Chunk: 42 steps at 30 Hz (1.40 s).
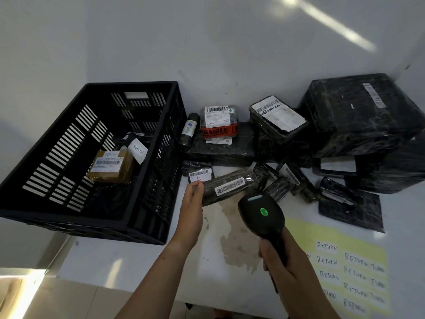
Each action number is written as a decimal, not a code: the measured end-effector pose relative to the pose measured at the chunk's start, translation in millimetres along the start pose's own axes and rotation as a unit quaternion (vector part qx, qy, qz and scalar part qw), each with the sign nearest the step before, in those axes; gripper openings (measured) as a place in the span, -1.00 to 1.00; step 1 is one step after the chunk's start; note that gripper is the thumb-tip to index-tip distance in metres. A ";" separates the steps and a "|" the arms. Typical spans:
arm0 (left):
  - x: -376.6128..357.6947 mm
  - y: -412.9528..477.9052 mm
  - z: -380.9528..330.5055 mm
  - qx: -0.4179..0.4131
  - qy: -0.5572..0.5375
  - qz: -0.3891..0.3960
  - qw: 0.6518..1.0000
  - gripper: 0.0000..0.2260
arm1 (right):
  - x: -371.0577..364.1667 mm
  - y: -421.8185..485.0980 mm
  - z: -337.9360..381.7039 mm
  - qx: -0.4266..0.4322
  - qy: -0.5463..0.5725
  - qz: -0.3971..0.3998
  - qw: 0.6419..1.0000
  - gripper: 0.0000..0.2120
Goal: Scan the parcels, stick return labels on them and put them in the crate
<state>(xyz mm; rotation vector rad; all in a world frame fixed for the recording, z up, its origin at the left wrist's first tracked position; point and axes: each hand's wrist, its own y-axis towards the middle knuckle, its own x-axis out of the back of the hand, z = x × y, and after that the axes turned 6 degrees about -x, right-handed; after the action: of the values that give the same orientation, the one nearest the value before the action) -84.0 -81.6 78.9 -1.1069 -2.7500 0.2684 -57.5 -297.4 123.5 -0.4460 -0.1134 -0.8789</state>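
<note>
A person's left hand (192, 194) steadies a long black-wrapped parcel (227, 186) on the white bench (138, 261), its fingers (197, 184) closed around the parcel's left end, while the right hand (279, 265) is wrapped tight around the grip of a handheld scanner (262, 212) whose green light is lit. The scanner's head sits at about 5 o'clock from the parcel's barcode label (230, 187), aimed up at it. This appears to be the scanning step for this parcel. At 9 o'clock from the hands stands the black crate (158, 143), already holding a brown parcel (110, 166) marked RETURN and at least one more behind it. A heap of unprocessed black parcels (358, 116) lies from 12 to 2 o'clock. At 4 o'clock a yellow sheet of RETURN labels (351, 270) waits. The next move probably calls for freeing the right hand of the scanner, peeling one label from the sheet and pressing it on the wrap clear of the barcode, before the parcel goes left into the crate.
</note>
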 end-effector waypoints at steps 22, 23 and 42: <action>-24.1 -49.8 57.2 0.065 0.048 -0.023 0.996 -0.81 | -75.2 126.7 -164.2 -0.019 -0.289 0.081 0.954 -0.28; -26.7 -50.7 58.3 0.064 0.055 -0.022 0.996 -0.81 | -67.7 124.7 -163.6 -0.009 -0.298 0.083 0.951 -0.30; -134.9 -38.0 126.4 -0.071 0.331 0.055 0.939 -0.82 | 140.8 94.1 -259.9 0.047 -0.403 -0.052 0.913 -0.61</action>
<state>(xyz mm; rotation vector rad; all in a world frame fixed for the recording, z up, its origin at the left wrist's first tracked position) -41.0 -215.9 -46.6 -1.1245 -2.1331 -0.2576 82.3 -456.3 -103.3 -0.6959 -0.9441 -0.7418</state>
